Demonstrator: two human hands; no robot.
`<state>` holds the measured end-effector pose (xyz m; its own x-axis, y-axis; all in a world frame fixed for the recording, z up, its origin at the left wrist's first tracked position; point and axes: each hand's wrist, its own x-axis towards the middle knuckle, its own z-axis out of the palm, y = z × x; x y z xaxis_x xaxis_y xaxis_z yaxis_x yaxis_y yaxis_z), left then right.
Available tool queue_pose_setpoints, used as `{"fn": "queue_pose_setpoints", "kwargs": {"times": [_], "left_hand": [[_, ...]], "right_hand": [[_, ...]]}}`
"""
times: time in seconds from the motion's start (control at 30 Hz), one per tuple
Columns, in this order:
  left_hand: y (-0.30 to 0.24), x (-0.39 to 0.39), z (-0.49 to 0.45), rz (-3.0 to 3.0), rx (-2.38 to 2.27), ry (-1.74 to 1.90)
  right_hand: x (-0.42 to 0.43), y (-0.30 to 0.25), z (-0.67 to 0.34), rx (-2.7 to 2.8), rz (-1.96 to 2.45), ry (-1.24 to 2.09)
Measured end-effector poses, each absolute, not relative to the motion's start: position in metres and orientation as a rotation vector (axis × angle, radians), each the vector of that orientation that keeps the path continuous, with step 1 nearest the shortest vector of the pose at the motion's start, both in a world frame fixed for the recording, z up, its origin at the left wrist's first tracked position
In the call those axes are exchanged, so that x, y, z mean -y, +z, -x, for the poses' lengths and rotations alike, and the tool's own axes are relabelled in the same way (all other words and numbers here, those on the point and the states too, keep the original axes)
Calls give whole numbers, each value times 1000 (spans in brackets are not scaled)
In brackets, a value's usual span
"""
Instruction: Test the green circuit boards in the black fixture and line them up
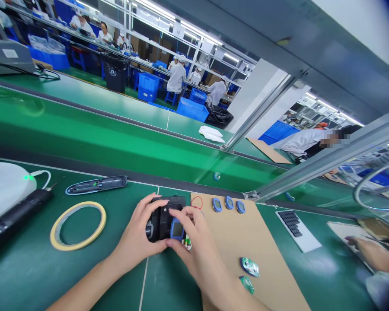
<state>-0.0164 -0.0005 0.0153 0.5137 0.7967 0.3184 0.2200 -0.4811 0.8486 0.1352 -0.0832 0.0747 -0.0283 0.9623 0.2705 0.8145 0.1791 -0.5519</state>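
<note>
My left hand point(145, 231) is closed around the left side of a black box-like block point(164, 216) on the green bench. In my right hand point(194, 242), thumb and fingers pinch a small blue oval gadget with a grey screen point(176, 229) against the block's right side. A green circuit board point(187, 243) with shiny parts shows partly below my right fingers. Beside the block, a thin red wire loop point(197, 202) lies at the cardboard's edge. How the gadget joins the block is hidden by my fingers.
A cardboard sheet point(228, 233) carries several blue gadgets point(229, 203) and green circuit boards point(249, 266). To the left lie a tape roll point(78, 248), an open long casing point(96, 185) and a black electric screwdriver point(17, 216). A co-worker's hand point(371, 252) is at right, near a keypad tray point(298, 231).
</note>
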Motion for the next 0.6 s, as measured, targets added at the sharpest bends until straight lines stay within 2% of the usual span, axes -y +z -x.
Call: {"fn": "queue_pose_setpoints", "kwargs": {"times": [0.13,0.23,0.33,0.47,0.6], "left_hand": [[15,1,15,-1973,-839,962],[16,1,15,-1969,-849,949],[17,1,16,-1967,-853,928],[18,1,17,-1962,-854,912],[17,1,17,-1963,-853,906]], "right_hand": [[82,84,-147,1896,1725,399],[81,94,-153,1926,1670,336],[79,101,-152,1696,1600,308],[74,92,-146,1385,1504,566],[73,82,-144,1543,1528,660]]}}
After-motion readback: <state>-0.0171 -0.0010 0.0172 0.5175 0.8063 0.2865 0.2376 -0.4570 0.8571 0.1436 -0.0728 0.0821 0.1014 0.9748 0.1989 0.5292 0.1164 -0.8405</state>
